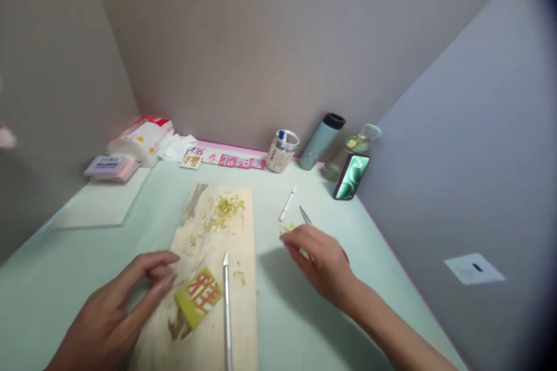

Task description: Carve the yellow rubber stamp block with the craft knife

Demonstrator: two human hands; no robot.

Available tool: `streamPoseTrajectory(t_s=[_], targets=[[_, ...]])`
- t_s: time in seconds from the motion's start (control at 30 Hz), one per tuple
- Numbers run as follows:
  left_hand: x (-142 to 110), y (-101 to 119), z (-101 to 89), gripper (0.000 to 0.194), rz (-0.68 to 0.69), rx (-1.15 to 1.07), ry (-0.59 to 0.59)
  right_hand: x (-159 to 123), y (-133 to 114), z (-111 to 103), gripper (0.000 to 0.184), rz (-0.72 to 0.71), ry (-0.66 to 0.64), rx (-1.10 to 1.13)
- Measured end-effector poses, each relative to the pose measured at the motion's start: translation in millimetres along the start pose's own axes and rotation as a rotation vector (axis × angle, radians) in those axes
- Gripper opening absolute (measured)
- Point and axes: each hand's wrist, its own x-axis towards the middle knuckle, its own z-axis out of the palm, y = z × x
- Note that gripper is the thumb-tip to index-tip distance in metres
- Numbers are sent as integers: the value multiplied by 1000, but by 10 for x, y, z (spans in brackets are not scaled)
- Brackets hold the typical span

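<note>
While the left hand [115, 307] rests palm down at the near left edge of a pale wooden board [213, 278], its fingers [163, 269] are loosely curled and hold nothing, their tips just beside a small yellow block with red carved characters [199, 295] that lies on the board. A slim silver carving knife [227, 307] lies free along the board to the right of the block, point away from the person, and yellow shavings [224, 208] are scattered at the board's far end. The right hand [319, 261] reaches out over the light green bench [65, 266], wrist low and forearm coming in from the lower right. Its fingertips pinch together at a few yellow scraps [287, 227]; a second thin blade [305, 215] shows just beyond them, though whether the hand grips it cannot be told. A white pen-like stick [288, 204] lies nearby. The work appears paused between cuts, with clearing of scraps in hand; resuming would call for steadying the block and taking up the knife.
</note>
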Motion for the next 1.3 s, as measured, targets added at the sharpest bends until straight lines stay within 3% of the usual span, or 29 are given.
streamPoseTrajectory(t_s=[0.1,0.23,0.4,0.57,0.67,0.77,0.9,1.0,1.13,1.3], targets=[[3,91,-39,40,64,-42,-58,-75,-506,127,26,-421,-272,-111],[23,209,-82,33,124,-72,-69,-76,-810,260,27,-628,-442,-254],[6,275,-98,31,275,-98,-171,-58,-865,407,23,-781,-430,-389],[-41,275,-71,56,550,5,-297,-19,-901,402,25,-852,-391,-411],[-80,269,-54,64,620,44,-340,-8,-913,313,26,-874,-333,-407],[-105,279,-48,61,590,46,-367,-37,-904,185,27,-778,-184,-344],[-104,303,-54,63,559,42,-391,-106,-927,81,24,-460,39,-168],[-89,311,-63,70,535,93,-355,-126,-1023,94,31,-266,187,-81],[-87,311,-70,70,558,67,-360,-96,-1159,162,22,-59,219,130],[-114,296,-61,73,623,-6,-398,-71,-1136,289,40,179,199,495]])
